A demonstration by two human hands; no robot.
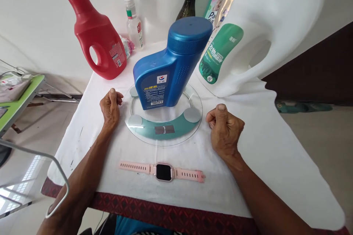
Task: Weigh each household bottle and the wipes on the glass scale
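Observation:
A blue plastic bottle [179,66] with a wide ribbed cap stands upright on a round glass scale [162,132]. The scale has a teal band and a small dark display whose reading I cannot make out. My left hand [110,108] rests on the cloth just left of the scale, fingers curled in, holding nothing. To the right of the scale my right hand [224,130] is closed in a fist with the thumb on top, also with nothing in it. Between my forearms a pink smartwatch [163,172] lies flat, strap stretched out, screen dark.
A red detergent bottle [99,40] stands at the back left, beside a clear small bottle [134,25]. Behind the blue bottle is a dark pump bottle [189,5]. A large white jug [286,18] fills the back right. White cloth [275,169] covers the table.

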